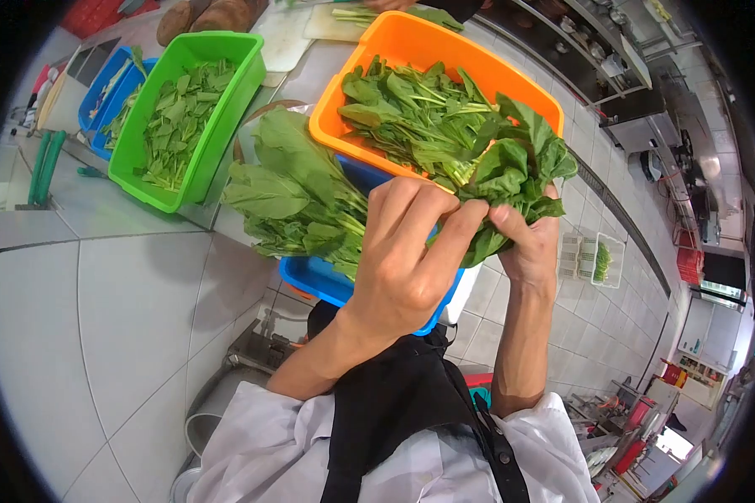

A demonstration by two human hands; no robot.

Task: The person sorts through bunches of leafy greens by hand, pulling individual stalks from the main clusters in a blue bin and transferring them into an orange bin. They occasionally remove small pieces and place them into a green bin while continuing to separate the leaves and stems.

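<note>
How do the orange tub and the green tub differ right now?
The orange tub holds long, leafy stems; the green tub holds mostly shorter, looser pieces. The orange tub sits close to the left hand and right hand; the green tub stands apart from both. Both are open-topped, roughly rectangular and contain greens.

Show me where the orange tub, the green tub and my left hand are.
Orange tub (446, 52): head view, on the far inner wall.
Green tub (217, 132): head view, on the wall at picture right.
Left hand (404, 253): head view, on the back of the hand.
</note>
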